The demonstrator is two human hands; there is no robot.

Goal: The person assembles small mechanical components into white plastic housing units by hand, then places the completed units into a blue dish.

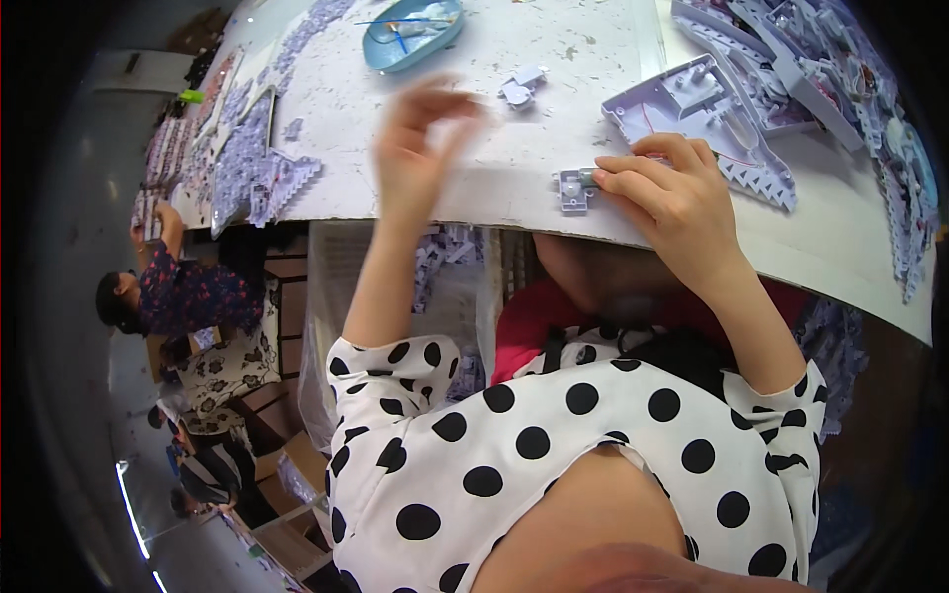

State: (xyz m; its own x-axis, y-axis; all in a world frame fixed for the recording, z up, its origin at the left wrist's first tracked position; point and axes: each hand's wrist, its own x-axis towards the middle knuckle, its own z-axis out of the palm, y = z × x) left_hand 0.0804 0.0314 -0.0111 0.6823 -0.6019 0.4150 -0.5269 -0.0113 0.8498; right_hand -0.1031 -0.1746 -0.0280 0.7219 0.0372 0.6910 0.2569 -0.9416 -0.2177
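A small white plastic housing (pixel 573 195) with a round part inside lies at the table's near edge. My right hand (pixel 682 203) grips it by its right side, fingers pinched over a small metallic cylinder (pixel 587 178) that looks like a motor. My left hand (pixel 423 153) is raised over the table to the left, smeared by motion, so whether anything is in its fingers does not show. Beyond and between the hands sits a second small white plastic assembly (pixel 522 87). Right of my right hand rests a larger white plastic shell (pixel 692 104) with a toothed edge and a thin red wire.
A blue oval dish (pixel 413 38) with white paste and a thin stick stands at the far side. Heaps of white plastic parts lie at left (pixel 247 163) and right (pixel 880 109). Below the edge is a plastic-lined bin (pixel 450 326). Another person (pixel 198 287) works at far left.
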